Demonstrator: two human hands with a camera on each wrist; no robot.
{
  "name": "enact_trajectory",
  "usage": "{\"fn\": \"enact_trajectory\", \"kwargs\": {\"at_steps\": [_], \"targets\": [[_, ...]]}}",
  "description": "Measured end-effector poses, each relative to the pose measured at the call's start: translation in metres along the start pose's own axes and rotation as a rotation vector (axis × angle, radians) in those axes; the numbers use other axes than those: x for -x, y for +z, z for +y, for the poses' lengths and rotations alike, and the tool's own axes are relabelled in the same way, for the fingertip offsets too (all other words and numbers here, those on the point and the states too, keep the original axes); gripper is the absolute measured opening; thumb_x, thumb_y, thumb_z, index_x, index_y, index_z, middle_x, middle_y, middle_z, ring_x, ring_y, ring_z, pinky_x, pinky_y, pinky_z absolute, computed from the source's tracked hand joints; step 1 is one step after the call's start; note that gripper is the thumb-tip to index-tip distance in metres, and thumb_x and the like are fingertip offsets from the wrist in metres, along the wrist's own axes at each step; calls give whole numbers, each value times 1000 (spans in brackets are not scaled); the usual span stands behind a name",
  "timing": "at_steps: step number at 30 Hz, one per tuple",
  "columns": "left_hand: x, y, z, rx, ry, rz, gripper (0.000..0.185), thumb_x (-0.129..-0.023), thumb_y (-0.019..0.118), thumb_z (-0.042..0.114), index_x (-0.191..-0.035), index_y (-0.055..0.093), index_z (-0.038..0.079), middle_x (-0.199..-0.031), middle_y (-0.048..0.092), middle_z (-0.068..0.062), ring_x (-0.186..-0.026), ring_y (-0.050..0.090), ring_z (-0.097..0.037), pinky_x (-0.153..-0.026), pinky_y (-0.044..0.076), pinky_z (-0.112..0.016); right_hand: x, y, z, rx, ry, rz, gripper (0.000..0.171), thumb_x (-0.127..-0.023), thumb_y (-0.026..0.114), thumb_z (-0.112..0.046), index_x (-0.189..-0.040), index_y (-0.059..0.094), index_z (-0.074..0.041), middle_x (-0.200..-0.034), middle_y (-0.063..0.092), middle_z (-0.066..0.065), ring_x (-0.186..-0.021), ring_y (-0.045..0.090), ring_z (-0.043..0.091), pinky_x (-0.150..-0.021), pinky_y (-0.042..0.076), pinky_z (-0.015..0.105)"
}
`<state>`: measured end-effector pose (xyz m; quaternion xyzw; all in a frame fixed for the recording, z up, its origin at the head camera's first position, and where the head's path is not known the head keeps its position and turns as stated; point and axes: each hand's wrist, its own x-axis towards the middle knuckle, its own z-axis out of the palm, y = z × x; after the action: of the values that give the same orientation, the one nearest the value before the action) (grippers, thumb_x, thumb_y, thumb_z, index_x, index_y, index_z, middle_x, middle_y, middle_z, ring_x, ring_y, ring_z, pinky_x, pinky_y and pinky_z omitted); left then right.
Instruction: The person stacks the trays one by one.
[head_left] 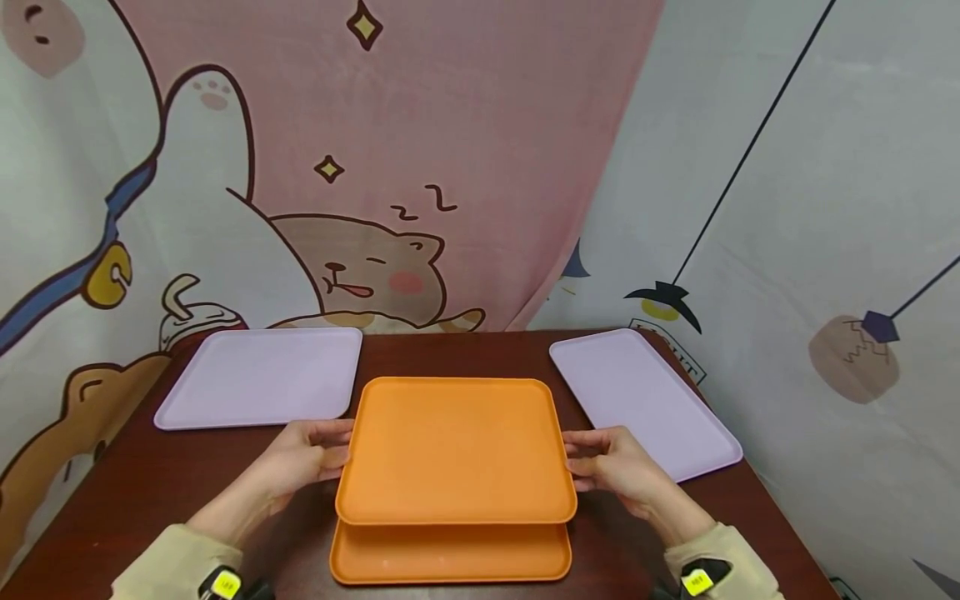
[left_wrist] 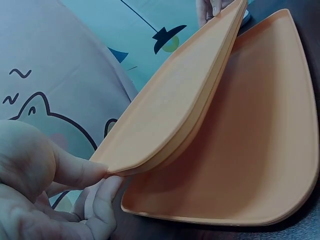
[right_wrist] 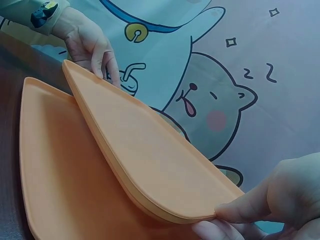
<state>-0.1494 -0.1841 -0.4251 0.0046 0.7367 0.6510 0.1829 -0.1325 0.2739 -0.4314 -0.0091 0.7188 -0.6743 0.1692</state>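
Note:
An orange tray [head_left: 457, 450] is held up at its two short sides, above another orange tray [head_left: 450, 557] on the table. My left hand [head_left: 311, 450] pinches the left edge between thumb and fingers; its thumb [left_wrist: 82, 171] lies on the rim in the left wrist view. At the opposite edge my right hand [head_left: 611, 467] pinches the rim likewise, its thumb [right_wrist: 245, 202] on top. The wrist views show a layered side on the raised tray [right_wrist: 145, 145], like trays nested together; I cannot tell how many. The lower tray [left_wrist: 270, 125] is partly covered.
On the dark brown table [head_left: 450, 350], a pale lilac tray [head_left: 262, 375] lies at the back left. Another lilac tray [head_left: 645, 400] lies aslant at the right, close to my right hand. A cartoon-printed cloth [head_left: 480, 125] hangs behind the table.

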Motion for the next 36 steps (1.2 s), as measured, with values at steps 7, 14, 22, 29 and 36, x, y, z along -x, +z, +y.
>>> {"fn": "enact_trajectory", "kwargs": {"at_steps": [7, 14, 22, 29, 36], "targets": [[2, 1, -4, 4, 20, -10, 53, -98, 63, -8, -147, 47, -18, -130, 65, -25, -101, 71, -23, -85, 62, -38, 4, 0, 4, 4, 5, -2, 55, -94, 69, 7, -144, 49, 21, -119, 70, 18, -90, 72, 18, -73, 64, 35], [4, 2, -6, -8, 11, -12, 52, -98, 63, -8, -147, 48, -18, -131, 64, -26, -103, 71, -24, -86, 62, -40, 8, 0, 8, -1, 13, -1, 55, -94, 69, 7, -144, 49, 20, -117, 70, 17, -89, 73, 18, -73, 64, 35], [6, 5, -6, -11, -5, -1, 52, -97, 64, -9, -146, 50, -17, -130, 65, -25, -103, 71, -25, -87, 62, -42, 11, 1, 8, -8, 9, -16, 55, -94, 68, 7, -144, 49, 21, -118, 70, 18, -90, 73, 18, -74, 64, 35], [8, 6, -7, 5, -3, -19, 52, -98, 63, -9, -147, 47, -18, -132, 65, -26, -102, 71, -25, -86, 62, -40, 12, 1, 9, -10, 11, -15, 54, -94, 68, 8, -143, 49, 21, -116, 69, 17, -91, 73, 19, -74, 64, 36], [9, 6, -8, 3, -6, -21, 54, -98, 63, -9, -148, 46, -19, -133, 64, -27, -103, 71, -25, -85, 62, -40, 14, 1, 10, -13, 8, -14, 54, -94, 68, 7, -143, 50, 21, -115, 69, 17, -90, 73, 19, -74, 64, 36]]}}
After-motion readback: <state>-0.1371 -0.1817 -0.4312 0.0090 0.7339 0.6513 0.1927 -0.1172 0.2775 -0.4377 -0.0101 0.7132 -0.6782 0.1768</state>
